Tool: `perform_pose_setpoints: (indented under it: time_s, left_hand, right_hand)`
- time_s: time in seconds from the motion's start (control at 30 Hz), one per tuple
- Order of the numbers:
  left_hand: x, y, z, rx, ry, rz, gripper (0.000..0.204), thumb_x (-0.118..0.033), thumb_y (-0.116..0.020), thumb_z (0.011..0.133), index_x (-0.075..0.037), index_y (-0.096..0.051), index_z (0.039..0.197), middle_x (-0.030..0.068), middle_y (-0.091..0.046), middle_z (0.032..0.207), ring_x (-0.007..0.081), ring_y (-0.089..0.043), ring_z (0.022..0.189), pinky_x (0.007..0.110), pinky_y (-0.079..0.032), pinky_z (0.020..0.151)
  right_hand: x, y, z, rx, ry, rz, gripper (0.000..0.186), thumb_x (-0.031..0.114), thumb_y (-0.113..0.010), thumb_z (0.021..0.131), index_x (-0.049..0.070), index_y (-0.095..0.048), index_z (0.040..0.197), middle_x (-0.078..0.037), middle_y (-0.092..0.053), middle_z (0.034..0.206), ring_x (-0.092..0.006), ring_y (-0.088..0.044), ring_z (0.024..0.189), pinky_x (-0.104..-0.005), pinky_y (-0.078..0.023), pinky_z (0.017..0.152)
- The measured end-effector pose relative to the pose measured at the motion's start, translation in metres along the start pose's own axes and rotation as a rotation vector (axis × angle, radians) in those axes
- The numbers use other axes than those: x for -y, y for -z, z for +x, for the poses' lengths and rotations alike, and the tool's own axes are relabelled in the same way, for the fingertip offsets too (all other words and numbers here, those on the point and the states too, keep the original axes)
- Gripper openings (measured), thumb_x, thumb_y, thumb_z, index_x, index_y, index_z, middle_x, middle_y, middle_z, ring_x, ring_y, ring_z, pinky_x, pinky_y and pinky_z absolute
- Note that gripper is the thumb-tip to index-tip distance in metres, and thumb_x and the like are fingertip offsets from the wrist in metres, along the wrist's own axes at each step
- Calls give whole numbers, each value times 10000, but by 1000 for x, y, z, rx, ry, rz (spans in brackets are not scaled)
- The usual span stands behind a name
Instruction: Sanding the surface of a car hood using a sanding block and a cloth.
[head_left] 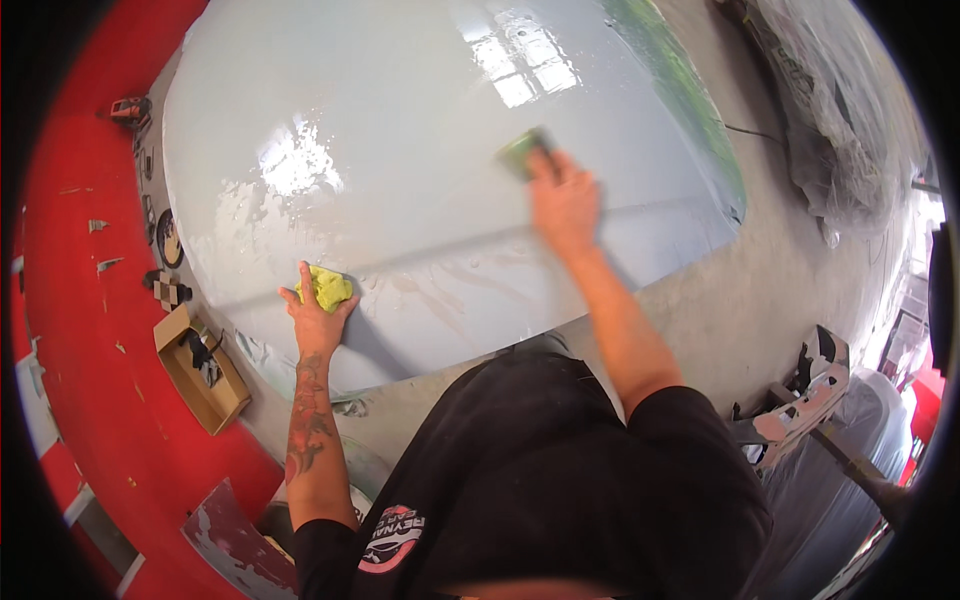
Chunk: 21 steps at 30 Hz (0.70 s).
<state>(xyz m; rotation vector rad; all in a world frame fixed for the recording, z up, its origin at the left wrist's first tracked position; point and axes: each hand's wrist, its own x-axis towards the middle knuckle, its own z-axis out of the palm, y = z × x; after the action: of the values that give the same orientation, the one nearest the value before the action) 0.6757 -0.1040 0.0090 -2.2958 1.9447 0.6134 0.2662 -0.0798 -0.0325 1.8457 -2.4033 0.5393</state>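
A large pale grey, wet, glossy panel fills the upper middle, with green along its right edge. My left hand rests on it at the lower left, holding a crumpled yellow-green cloth or sponge against the surface. Higher up and to the right, my right hand grips a flat green block with a dark part, blurred by motion, on or just over the panel.
A red wall or floor section runs down the left, beside an open cardboard box and small loose items. Plastic-wrapped objects stand at the right. A car-part-like piece on a stand is at lower right.
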Motion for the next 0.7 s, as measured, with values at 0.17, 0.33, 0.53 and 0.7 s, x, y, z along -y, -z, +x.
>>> perform_pose_setpoints:
  time_s: [0.17,0.33,0.53,0.7]
  left_hand:
    - [-10,0,7,11,-29,12,1168,-436,-872,712,-343,-116,1598,405,-25,1563,555,-318,1375,507,-469,1041]
    - [-6,1,8,34,43,11,1171,-438,-865,720,-365,-93,1597,403,-34,1570,559,-266,1415,509,-444,1067]
    - [-3,6,5,39,35,-17,1158,-428,-856,738,-375,-82,1597,409,-6,1572,550,-250,1431,512,-429,1079]
    - [-11,5,6,45,19,-9,1152,-416,-854,743,-364,-85,1599,413,-10,1570,538,-246,1438,511,-419,1087]
  right_hand:
    - [-100,0,28,-230,-497,-225,508,223,-673,875,232,-552,1368,-125,-578,1277,-367,-544,1021,-495,-449,845]
    - [63,-9,-50,-105,24,122,454,183,-644,872,199,-597,1324,-133,-554,1297,-350,-526,989,-478,-453,850]
    - [-77,11,-30,-112,-193,-103,476,200,-668,874,172,-577,1340,-123,-553,1330,-345,-542,994,-458,-460,868]
    - [-152,23,-19,-152,-460,-213,514,212,-692,860,175,-562,1355,-113,-546,1356,-354,-544,1030,-476,-446,903]
